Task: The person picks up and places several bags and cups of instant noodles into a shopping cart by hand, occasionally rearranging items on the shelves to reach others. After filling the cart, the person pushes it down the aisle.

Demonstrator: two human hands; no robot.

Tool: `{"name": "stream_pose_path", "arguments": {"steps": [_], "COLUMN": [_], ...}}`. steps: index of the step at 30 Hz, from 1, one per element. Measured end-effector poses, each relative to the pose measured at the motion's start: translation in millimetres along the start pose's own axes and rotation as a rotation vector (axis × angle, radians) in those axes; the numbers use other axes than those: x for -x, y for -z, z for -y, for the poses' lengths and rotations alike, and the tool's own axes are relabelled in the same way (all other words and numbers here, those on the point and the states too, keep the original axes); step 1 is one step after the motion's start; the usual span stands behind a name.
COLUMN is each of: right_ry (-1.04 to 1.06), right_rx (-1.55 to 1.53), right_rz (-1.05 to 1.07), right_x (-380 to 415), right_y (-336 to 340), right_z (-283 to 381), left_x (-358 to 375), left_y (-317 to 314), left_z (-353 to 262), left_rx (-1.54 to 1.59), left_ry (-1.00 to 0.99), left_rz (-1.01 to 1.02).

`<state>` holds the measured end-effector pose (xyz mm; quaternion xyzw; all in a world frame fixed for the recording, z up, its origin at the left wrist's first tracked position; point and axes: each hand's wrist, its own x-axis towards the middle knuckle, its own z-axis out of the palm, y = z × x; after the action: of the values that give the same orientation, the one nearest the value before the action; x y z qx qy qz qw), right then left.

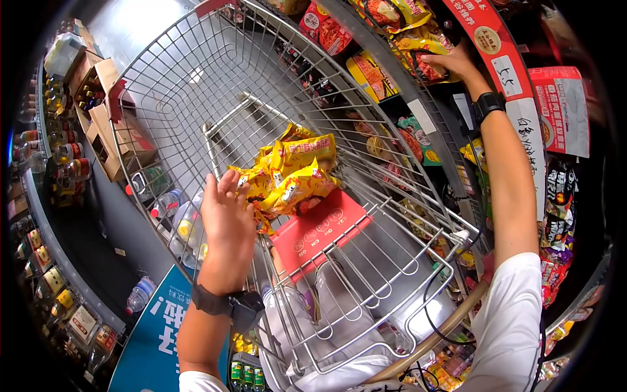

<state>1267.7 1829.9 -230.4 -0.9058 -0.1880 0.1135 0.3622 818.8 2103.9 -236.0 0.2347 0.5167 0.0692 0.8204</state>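
Note:
My right hand (452,64) reaches to the shelf at the upper right, its thumb over the edge of a yellow instant noodle packet (418,53); the other fingers are partly hidden behind it. Another yellow packet (392,14) lies just beyond. My left hand (228,225) is over the metal shopping cart (196,72), its fingers stretched and slightly bent. Close by its fingertips, several yellow packets (297,166) are piled in the cart. They rest above a red panel (320,232) printed with round symbols.
Shelves with a red price strip (486,36) run along the right. At left stand cardboard boxes (104,111), bottles on the floor (173,202) and shelves of jars (68,160). A blue sign (157,333) is at the lower left. The cart's handle (437,333) lies near my body.

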Motion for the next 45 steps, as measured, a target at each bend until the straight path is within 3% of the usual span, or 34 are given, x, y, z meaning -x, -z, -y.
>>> {"name": "stream_pose_path", "arguments": {"steps": [2,4,6,8,11,14,15,16,18,20,22,26,29,31,34,36,38,40,42,45], "right_ry": [-0.035,0.009,0.089,0.089,-0.059,-0.067,0.090,0.095,0.087,0.230,0.219,0.342,0.523,0.654,0.546,0.278,0.085,0.037,0.030,0.082], "right_rx": [-0.024,0.157,0.644,0.625,0.914,0.902,0.920,0.919,0.904,0.973,1.009,0.999,0.802,0.684,0.346,0.412,0.229,0.269,0.331,0.221], "right_rz": [0.252,0.222,-0.355,-0.369,-0.382,-0.356,-0.440,-0.446,-0.334,-0.320,-0.322,-0.371,-0.383,-0.332,0.006,0.241,0.512,0.559,0.646,0.777], "right_x": [2.0,5.6,31.2,55.1,82.0,108.2,115.5,122.0,139.1,149.5,155.8,180.2,191.9,195.3,173.8,154.5,131.3,132.1,137.7,142.1], "right_y": [3.8,3.4,-7.5,-12.6,-17.7,-16.5,-16.0,-15.7,-17.5,-19.0,-17.2,-12.6,-23.6,-45.2,-89.0,-138.5,-197.2,-244.2,-277.0,-305.2], "right_z": [5.1,5.9,22.3,52.3,89.1,122.0,114.0,115.6,119.7,116.9,122.0,190.8,265.1,307.9,317.6,305.7,262.8,230.0,204.2,174.5], "left_x": [-2.5,-4.6,-6.1,-6.1,-6.6,-10.0,-8.4,-7.9,-14.5,-17.8,-14.3,-13.6,-12.5,-15.5,-18.6,-4.5,7.8,-26.7,-34.1,-23.0], "left_y": [2.6,3.4,3.3,2.1,0.5,2.2,-0.6,-2.5,2.7,3.1,-1.5,1.8,-0.7,-0.9,-1.7,-11.6,-22.4,2.6,11.0,1.8], "left_z": [0.7,1.8,2.1,2.8,3.9,5.7,5.7,5.1,11.0,12.5,11.7,13.0,11.8,12.4,10.3,-1.5,-11.3,6.7,10.2,2.4], "left_rx": [-0.004,-0.002,0.001,-0.007,-0.022,-0.014,-0.025,-0.035,-0.011,0.016,0.042,0.057,0.044,0.087,0.204,0.212,0.348,0.227,0.440,0.475], "left_ry": [0.006,0.011,-0.004,-0.008,-0.016,-0.041,-0.043,-0.045,-0.057,-0.059,-0.063,-0.061,-0.070,-0.104,-0.196,-0.220,-0.316,-0.325,-0.276,-0.243], "left_rz": [0.000,0.000,-0.007,-0.008,-0.015,-0.026,-0.043,-0.060,-0.072,-0.073,-0.100,-0.081,-0.068,-0.111,-0.166,-0.171,-0.235,-0.262,0.122,0.084]}}
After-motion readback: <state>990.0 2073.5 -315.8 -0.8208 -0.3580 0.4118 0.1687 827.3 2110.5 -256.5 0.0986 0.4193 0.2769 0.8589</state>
